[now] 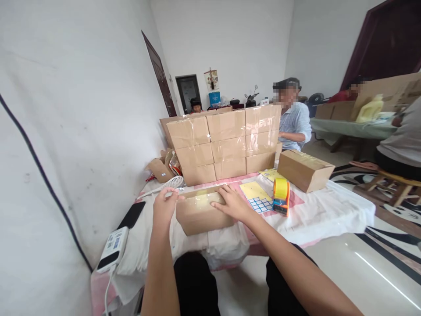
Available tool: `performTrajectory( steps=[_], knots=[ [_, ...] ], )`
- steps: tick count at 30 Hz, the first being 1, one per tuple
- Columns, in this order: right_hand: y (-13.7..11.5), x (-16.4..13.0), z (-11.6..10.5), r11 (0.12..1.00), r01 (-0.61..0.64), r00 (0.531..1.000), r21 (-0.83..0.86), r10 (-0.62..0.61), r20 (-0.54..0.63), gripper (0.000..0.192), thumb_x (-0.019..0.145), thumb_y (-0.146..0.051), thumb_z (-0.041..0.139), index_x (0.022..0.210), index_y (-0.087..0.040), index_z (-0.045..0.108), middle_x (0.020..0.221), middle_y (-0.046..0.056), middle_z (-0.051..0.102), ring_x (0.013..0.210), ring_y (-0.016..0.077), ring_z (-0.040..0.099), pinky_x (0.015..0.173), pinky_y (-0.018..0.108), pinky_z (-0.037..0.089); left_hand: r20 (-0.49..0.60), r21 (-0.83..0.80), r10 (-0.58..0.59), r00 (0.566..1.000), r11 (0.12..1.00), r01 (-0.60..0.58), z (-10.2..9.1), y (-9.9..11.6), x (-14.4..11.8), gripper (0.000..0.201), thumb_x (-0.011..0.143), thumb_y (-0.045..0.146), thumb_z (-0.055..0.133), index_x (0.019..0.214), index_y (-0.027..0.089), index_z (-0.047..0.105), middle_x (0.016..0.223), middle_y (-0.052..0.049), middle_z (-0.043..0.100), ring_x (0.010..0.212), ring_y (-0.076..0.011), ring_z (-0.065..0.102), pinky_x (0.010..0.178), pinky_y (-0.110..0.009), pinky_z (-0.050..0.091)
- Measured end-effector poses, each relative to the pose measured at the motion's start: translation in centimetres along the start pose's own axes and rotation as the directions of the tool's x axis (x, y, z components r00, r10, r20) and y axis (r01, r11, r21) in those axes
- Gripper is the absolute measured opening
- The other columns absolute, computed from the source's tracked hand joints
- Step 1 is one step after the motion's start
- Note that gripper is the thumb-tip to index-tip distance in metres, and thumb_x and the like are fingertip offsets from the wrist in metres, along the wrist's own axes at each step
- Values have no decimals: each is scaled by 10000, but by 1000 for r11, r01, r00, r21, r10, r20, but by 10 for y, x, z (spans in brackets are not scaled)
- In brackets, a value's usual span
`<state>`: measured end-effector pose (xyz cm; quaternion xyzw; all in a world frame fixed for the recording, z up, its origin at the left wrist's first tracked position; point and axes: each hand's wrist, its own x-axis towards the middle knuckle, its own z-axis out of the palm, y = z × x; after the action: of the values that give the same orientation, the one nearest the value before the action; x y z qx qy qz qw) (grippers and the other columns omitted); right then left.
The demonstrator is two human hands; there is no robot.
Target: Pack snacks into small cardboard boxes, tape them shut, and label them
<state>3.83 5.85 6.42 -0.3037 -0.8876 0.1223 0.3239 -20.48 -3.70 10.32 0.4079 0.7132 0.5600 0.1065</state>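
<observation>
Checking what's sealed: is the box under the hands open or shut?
Shut: the cardboard box has its flaps flat under shiny tape, with the right hand pressing on top.

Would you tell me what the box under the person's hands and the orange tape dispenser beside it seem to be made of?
The box looks like brown corrugated cardboard, matte, with a glossy strip of clear tape along its top. The tape dispenser looks like hard, smooth orange plastic holding a yellowish tape roll; any metal blade cannot be made out.

Both forearms bare up to frame edge, no sleeves showing (short sleeves maybe, can't tell). No watch, rings or bracelets on left hand (163,206) or right hand (233,202). Nails short, plain. Black trousers on both legs.
</observation>
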Motion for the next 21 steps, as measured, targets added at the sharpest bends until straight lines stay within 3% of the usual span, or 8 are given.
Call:
performTrajectory(
  steps=[5,8,12,14,18,21],
  knots=[
    [1,-6,4,1000,-4,1000,5,4,3,416,922,-496,641,1219,-206,602,1221,116,591,1166,304,527,994,481,452,105,96,-26,994,995,16,-10,-2,7,173,701,392,670,766,232,667,615,-12,707,534,-180,517,579,-282,415],
    [2,-6,5,1000,4,1000,18,-5,7,428,929,-496,630,1245,-210,589,1227,118,586,1177,307,521,1012,489,442,136,204,11,991,978,-39,-15,2,0,172,743,403,656,785,243,699,699,-28,718,695,-229,604,686,-329,462],
    [0,-5,4,999,-14,1000,45,13,28,423,933,-494,621,1244,-209,589,1249,121,567,1184,310,510,1019,479,442,-28,372,198,980,912,-173,-14,12,-10,149,761,408,704,758,264,742,1108,-76,707,1170,-354,558,961,-490,426],
    [-1,-5,3,998,-29,999,53,27,40,426,933,-492,617,1243,-200,589,1252,124,559,1182,312,506,1014,472,447,-98,243,238,966,947,-209,-11,12,-12,163,783,405,694,799,252,747,1102,-62,707,1140,-311,588,983,-460,436],
    [-1,-4,4,998,-14,1000,62,12,24,432,935,-493,606,1257,-206,591,1236,123,563,1176,312,501,1034,484,430,-112,-230,128,985,961,-151,-3,0,-11,259,770,426,702,863,185,714,768,-19,709,748,-172,641,683,-273,484],
    [2,-4,6,998,2,1000,65,-2,7,434,936,-498,606,1259,-210,591,1226,114,561,1173,301,496,1044,466,419,-80,-278,28,996,959,-49,1,-9,-10,309,724,440,758,874,174,718,706,-10,706,636,-136,602,594,-237,433]
  ],
)
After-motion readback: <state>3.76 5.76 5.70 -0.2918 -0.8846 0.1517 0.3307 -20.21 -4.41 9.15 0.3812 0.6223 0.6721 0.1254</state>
